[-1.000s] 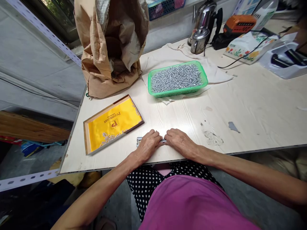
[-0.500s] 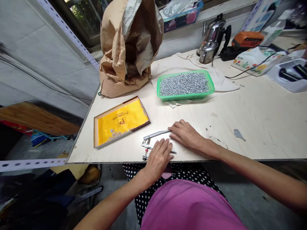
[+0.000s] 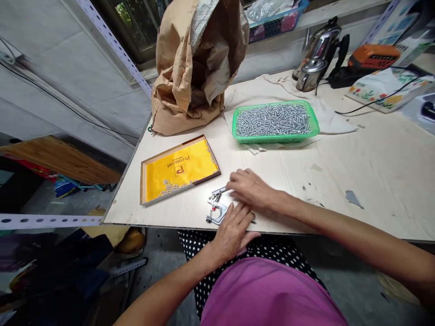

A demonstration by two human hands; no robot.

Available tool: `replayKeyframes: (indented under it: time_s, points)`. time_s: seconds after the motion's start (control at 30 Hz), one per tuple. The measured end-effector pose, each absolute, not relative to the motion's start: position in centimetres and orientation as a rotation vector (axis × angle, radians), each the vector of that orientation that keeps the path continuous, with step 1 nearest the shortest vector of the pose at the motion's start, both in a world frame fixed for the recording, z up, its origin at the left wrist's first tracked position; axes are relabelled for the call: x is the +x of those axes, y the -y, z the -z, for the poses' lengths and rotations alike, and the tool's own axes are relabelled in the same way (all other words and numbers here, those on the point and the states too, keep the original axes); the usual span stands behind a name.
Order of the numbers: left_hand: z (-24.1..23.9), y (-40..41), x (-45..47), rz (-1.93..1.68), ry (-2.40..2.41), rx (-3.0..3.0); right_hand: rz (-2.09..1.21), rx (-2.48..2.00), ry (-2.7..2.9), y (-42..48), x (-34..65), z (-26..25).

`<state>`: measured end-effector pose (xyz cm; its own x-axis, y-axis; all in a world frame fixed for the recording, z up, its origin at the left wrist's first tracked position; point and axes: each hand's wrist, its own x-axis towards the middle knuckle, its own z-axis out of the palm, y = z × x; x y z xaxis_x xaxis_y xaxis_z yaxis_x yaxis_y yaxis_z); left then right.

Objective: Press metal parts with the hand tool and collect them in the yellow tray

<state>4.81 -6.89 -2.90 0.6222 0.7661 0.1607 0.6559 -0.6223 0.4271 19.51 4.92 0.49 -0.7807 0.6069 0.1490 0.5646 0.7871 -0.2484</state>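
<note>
Spring-loaded metal pliers (image 3: 217, 204) lie near the front edge of the table, with a coil spring, a small red part and a rounded jaw showing on the left. My left hand (image 3: 234, 228) rests over the lower arm of the pliers, fingers stretched out and lying flat. Above it, my right hand (image 3: 251, 188) has its fingers bent over the upper handle, closed and slightly blurred. Both hands cover the right part of the pliers; a pointed tip shows past the left fingers.
Left of the pliers lies a shallow box (image 3: 144, 181) with a yellow lining and several loose metal rivets. Behind stands a green basket (image 3: 277, 140) full of similar rivets. A brown paper sack (image 3: 183, 86), a steel kettle (image 3: 322, 38) and an orange battery (image 3: 374, 56) are at the back.
My right hand has slid left along the upper handle, its fingers now more bent. The handle lies lower, nearer the lower arm. The whole view has shifted slightly.
</note>
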Motion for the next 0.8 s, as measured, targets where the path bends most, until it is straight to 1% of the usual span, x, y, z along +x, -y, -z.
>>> replayKeyframes:
  time_s: [0.13, 0.27, 0.33, 0.43, 0.5, 0.57, 0.63, 0.67, 0.73, 0.8]
  points:
    - [3.7, 7.5, 4.6, -0.455, -1.205, 2.465, -0.249, -0.431, 2.943, -3.1, 14.3, -0.7]
    - [4.6, 8.2, 4.4, -0.346, -1.276, 2.460, -0.194, -0.309, 2.992, -2.6, 11.4, 0.2]
    - [4.6, 8.5, 4.6, -0.300, -1.300, 2.457, -0.246, -0.343, 2.973, -2.6, 10.6, 0.3]
    - [3.8, 8.6, 4.7, -0.322, -1.258, 2.489, -0.414, -0.450, 2.833, -3.3, 10.4, -0.7]
    - [2.7, 8.0, 3.8, -0.408, -1.183, 2.582, -0.484, -0.549, 2.637, -4.5, 11.5, -2.4]
    - [1.3, 6.5, 1.5, -0.541, -1.226, 2.683, -0.458, -0.676, 2.398, -6.6, 13.7, -4.7]
    - [-0.2, 4.3, -2.3, -0.676, -1.481, 2.696, -0.366, -0.799, 2.194, -9.4, 17.0, -7.2]
    - [-1.0, 3.0, -4.6, -0.660, -1.647, 2.642, -0.299, -0.868, 2.121, -10.9, 18.8, -8.2]
    - [-2.1, 0.2, -9.3, -0.530, -1.967, 2.538, -0.167, -1.014, 2.022, -13.9, 22.4, -9.5]
    - [-2.7, -2.1, -13.5, -0.352, -2.125, 2.448, -0.066, -1.112, 2.003, -16.2, 25.2, -9.7]
